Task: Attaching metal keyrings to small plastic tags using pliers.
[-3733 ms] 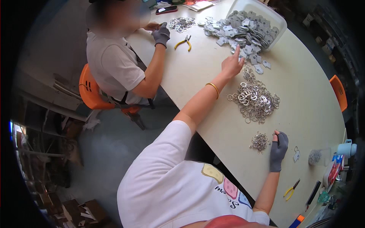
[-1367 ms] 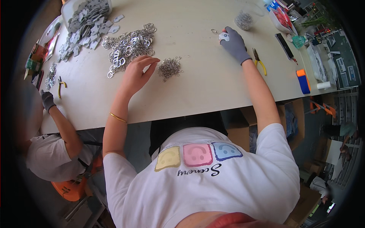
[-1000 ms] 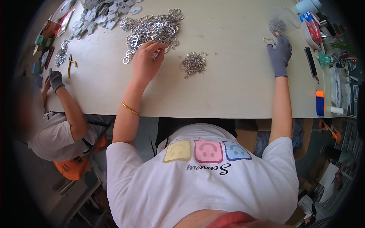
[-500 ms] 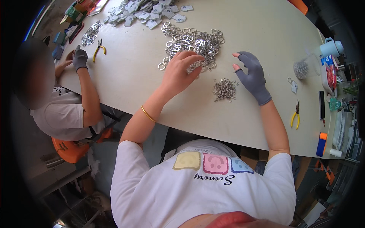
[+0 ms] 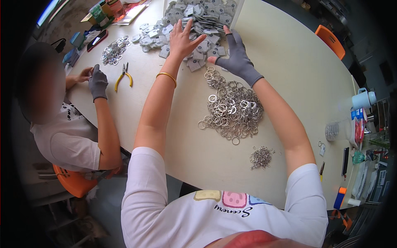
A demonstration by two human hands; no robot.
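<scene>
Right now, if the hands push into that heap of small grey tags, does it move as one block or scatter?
Likely scatters. The grey tags lie loose and overlapping, several already strayed to the heap's edge, so a push probably slides them apart. They look thin and flat, so probably light, apt to slip over each other rather than roll. The left hand is bare and the right hand gloved; grip may differ.
</scene>
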